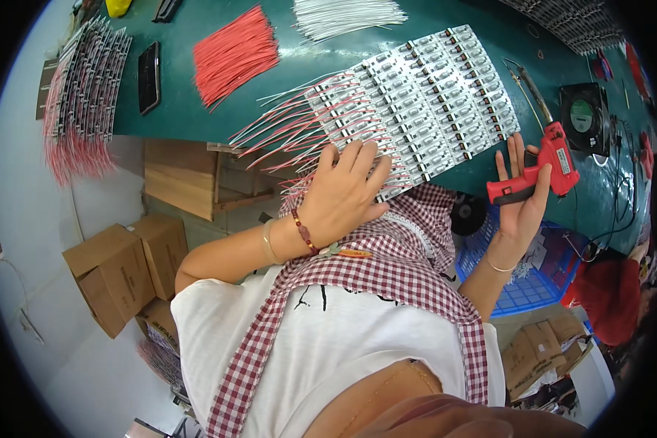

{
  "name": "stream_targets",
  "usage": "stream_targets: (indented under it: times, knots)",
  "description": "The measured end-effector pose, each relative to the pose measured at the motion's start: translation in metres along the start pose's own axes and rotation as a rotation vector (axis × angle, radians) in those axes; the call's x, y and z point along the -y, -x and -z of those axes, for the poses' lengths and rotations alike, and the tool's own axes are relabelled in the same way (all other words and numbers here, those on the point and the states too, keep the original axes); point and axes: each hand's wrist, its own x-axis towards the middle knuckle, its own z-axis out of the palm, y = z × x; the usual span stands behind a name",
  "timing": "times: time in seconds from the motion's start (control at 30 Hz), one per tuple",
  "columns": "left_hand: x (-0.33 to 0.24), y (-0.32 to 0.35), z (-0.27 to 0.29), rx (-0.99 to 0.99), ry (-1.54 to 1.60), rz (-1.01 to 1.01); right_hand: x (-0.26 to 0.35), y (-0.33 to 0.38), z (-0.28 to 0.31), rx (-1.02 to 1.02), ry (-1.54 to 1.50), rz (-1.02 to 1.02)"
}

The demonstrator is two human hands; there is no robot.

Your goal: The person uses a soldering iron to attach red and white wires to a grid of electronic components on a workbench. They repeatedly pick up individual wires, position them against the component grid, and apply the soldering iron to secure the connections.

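Observation:
A large white panel of small circuit boards (pixel 445 102) lies tilted at the table's near edge, overhanging toward my lap. Thin red and white wires (pixel 285 131) stick out from its left-hand columns. My left hand (pixel 347 186) rests on the panel's lower left part, fingers spread over the boards and wire ends. What lies under its fingertips is hidden. Just right of the panel, my right hand (pixel 522 197) holds a red soldering gun (pixel 558 157), its handle lying across the palm behind the thumb. The gun's metal tip (pixel 522 73) points away toward the far side, apart from the panel.
On the green table (pixel 168 44) lie red wires (pixel 237 55), white wires (pixel 347 16), a dark phone (pixel 149 77) and wired boards (pixel 87 87). A black fan (pixel 584 117) stands at right. A blue basket (pixel 525 285) and cardboard boxes (pixel 117 270) are below. Another person's red garment (pixel 609 296) shows at right.

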Motion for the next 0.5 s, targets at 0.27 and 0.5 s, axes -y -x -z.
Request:
stream_targets:
  times: [0.27, 0.5]
  knots:
    - [0.011, 0.025, 0.021, 0.128, -0.032, 0.045, -0.004, 0.016, -0.001, 0.074, -0.070, -0.095]
    - [0.058, -0.024, 0.049, -0.186, -0.029, -0.042, -0.009, 0.031, -0.003, 0.119, -0.095, -0.129]
